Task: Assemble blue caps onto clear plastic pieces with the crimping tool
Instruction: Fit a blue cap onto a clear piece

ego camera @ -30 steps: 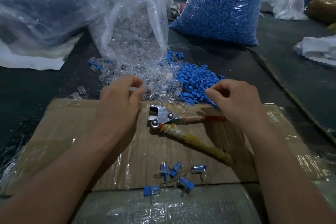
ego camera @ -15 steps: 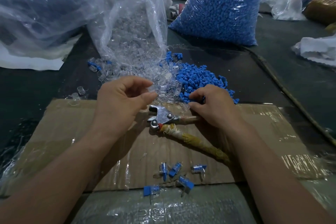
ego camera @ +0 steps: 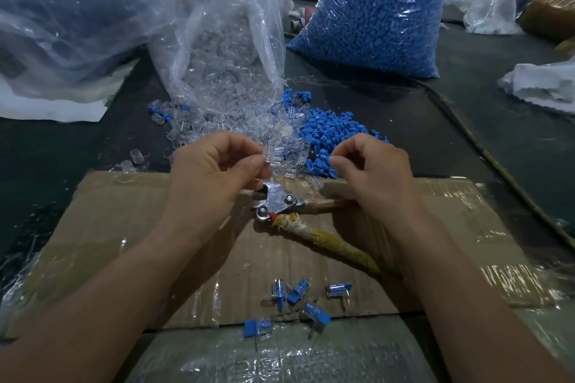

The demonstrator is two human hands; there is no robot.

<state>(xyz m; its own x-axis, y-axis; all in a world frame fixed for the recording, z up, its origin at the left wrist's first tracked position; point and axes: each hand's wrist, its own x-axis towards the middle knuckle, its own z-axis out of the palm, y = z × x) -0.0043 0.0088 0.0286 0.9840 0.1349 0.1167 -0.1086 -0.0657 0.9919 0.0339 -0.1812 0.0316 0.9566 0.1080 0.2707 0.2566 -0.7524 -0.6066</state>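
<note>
The crimping tool lies flat on a sheet of taped corrugated cardboard, its bright metal head riveted and its two handles spread, one reddish-brown, one wrapped in frayed yellowish cloth. Just beyond the tool's head, a heap of small glossy clear plastic pieces spills from a crinkled transparent bag, and beside that heap to the right sits a pile of matte blue caps. Nearer than the tool, five finished assemblies, clear barrels with blue caps and thin pins, lie scattered at the cardboard's front edge. A larger bag of blue caps stands well beyond the tool.

The left hand is curled, thumb and forefinger pinched on a clear piece above the tool's head. The right hand is loosely fisted with thumb against forefinger; whether it has a cap cannot be told, since the fingertips hide anything there. The right wrist covers the far end of the reddish handle.

Half a second ago the right hand was down at the edge of the blue pile; now it is raised and drawn toward the left hand.
</note>
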